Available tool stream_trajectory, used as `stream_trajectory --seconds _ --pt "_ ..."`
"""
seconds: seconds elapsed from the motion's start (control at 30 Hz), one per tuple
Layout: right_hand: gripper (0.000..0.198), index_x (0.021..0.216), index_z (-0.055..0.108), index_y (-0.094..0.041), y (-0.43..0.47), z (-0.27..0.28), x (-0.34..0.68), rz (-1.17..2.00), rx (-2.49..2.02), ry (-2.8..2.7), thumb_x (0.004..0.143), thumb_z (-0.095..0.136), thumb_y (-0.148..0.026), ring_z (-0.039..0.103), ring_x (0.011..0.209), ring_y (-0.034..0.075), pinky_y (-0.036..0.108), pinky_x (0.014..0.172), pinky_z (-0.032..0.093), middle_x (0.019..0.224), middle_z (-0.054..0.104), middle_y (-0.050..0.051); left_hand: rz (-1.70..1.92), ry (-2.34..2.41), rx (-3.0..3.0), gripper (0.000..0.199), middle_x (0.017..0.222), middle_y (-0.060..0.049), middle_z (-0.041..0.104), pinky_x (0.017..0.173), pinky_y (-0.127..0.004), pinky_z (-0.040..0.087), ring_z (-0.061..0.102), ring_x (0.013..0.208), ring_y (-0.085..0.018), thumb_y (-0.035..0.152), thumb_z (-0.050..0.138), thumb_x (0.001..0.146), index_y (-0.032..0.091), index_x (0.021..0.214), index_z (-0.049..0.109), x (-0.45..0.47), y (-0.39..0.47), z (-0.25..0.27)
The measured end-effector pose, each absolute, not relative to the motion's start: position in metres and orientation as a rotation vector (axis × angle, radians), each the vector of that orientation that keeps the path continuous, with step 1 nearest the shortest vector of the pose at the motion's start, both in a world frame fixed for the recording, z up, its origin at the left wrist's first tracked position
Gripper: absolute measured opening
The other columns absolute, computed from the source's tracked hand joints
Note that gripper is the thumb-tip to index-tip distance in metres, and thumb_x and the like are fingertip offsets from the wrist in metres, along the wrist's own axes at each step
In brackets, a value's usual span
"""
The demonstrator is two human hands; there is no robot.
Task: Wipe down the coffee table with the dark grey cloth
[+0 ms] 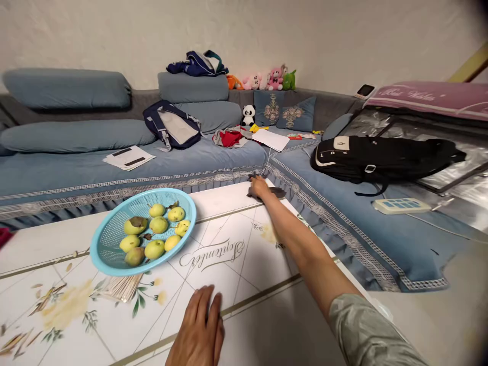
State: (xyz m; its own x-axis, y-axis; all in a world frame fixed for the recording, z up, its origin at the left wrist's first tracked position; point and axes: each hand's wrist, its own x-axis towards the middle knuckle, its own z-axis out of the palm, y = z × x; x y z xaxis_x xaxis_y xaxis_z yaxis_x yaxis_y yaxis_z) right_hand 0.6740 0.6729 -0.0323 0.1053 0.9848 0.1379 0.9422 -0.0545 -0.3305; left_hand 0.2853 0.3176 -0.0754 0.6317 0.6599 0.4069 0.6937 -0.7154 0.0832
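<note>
My right hand (260,187) reaches to the far right corner of the white table (244,274). Its fingers are curled at a dark, flat object with a pointed end (277,192); its kind I cannot make out, and the hand partly covers it. My left hand (200,325) rests on the near part of the table, palm down, holding nothing. A light blue plastic basket (99,256) stands to the left with several yellow-green pears (158,224) in it. Partly under its near edge lies a bundle of thin wooden sticks (122,288).
Behind the table runs a blue corner sofa (68,170). On it lie papers (129,157), a navy backpack (177,127), a panda toy (248,116) and a black bag (381,157). A power strip (400,206) with a cord lies on the right seat.
</note>
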Motion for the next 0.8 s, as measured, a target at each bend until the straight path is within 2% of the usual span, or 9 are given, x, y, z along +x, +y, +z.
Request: stream_trajectory --seconds 0.1,0.2,0.3,0.4,0.5,0.63,0.7,0.8 --pt "0.06 0.155 0.057 -0.003 0.622 -0.032 0.624 0.249 -1.897 -2.087 0.099 0.058 -0.024 0.044 0.157 0.035 0.049 0.132 0.03 0.164 0.051 0.027 -0.631 -1.204 -2.762 0.045 0.154 -0.016 0.06 0.114 -0.05 0.057 0.057 0.143 -0.034 0.027 0.053 0.106 0.018 0.15 0.057 0.288 0.315 -0.066" --pt "0.057 0.161 0.054 -0.013 0.532 -0.049 0.596 0.308 -1.715 -2.271 0.106 0.049 -0.025 0.038 0.162 0.029 0.047 0.133 0.032 0.171 0.047 0.017 -0.633 -1.226 -2.765 0.046 0.154 -0.015 0.059 0.114 -0.052 0.057 0.056 0.145 -0.033 0.025 0.05 0.106 0.019 0.151 0.055 0.288 0.311 -0.063" --pt "0.057 0.166 0.049 -0.021 0.44 -0.073 0.611 0.34 -1.5 -2.329 0.111 0.041 -0.033 0.033 0.165 0.029 0.053 0.133 0.033 0.174 0.042 0.013 -0.663 -1.202 -2.764 0.049 0.157 -0.016 0.057 0.117 -0.055 0.054 0.055 0.145 -0.034 0.024 0.049 0.105 0.019 0.153 0.053 0.287 0.309 -0.067" --pt "0.057 0.166 0.049 -0.024 0.405 -0.082 0.654 0.312 -1.582 -2.196 0.112 0.037 -0.039 0.034 0.164 0.029 0.056 0.132 0.034 0.173 0.044 0.012 -0.66 -1.193 -2.751 0.052 0.16 -0.016 0.055 0.118 -0.055 0.053 0.052 0.148 -0.036 0.026 0.049 0.105 0.018 0.156 0.051 0.286 0.309 -0.073" --pt "0.057 0.162 0.055 -0.017 0.455 -0.069 0.692 0.241 -1.898 -2.005 0.11 0.037 -0.035 0.038 0.162 0.031 0.056 0.132 0.035 0.168 0.05 0.017 -0.655 -1.148 -2.735 0.054 0.16 -0.017 0.056 0.118 -0.053 0.052 0.051 0.148 -0.036 0.027 0.051 0.105 0.016 0.157 0.05 0.286 0.313 -0.078" --pt "0.063 0.159 0.049 0.004 0.587 -0.04 0.688 0.172 -2.101 -1.823 0.106 0.045 -0.03 0.036 0.16 0.043 0.066 0.132 0.024 0.165 0.046 0.034 -0.633 -1.107 -2.725 0.054 0.159 -0.018 0.057 0.118 -0.051 0.051 0.051 0.148 -0.037 0.028 0.055 0.103 0.014 0.155 0.053 0.285 0.316 -0.082" --pt "0.064 0.157 0.05 0.004 0.638 -0.032 0.651 0.191 -2.075 -1.855 0.102 0.054 -0.028 0.04 0.157 0.045 0.067 0.13 0.024 0.161 0.049 0.035 -0.605 -1.112 -2.726 0.054 0.159 -0.018 0.057 0.118 -0.05 0.051 0.052 0.147 -0.037 0.028 0.057 0.103 0.014 0.155 0.054 0.285 0.317 -0.082" --pt "0.057 0.148 0.061 0.0 0.67 -0.03 0.561 0.271 -1.902 -2.056 0.094 0.063 -0.019 0.05 0.149 0.038 0.054 0.129 0.033 0.155 0.059 0.03 -0.579 -1.121 -2.713 0.052 0.157 -0.017 0.059 0.116 -0.05 0.053 0.055 0.144 -0.036 0.027 0.056 0.102 0.014 0.153 0.055 0.286 0.317 -0.079"
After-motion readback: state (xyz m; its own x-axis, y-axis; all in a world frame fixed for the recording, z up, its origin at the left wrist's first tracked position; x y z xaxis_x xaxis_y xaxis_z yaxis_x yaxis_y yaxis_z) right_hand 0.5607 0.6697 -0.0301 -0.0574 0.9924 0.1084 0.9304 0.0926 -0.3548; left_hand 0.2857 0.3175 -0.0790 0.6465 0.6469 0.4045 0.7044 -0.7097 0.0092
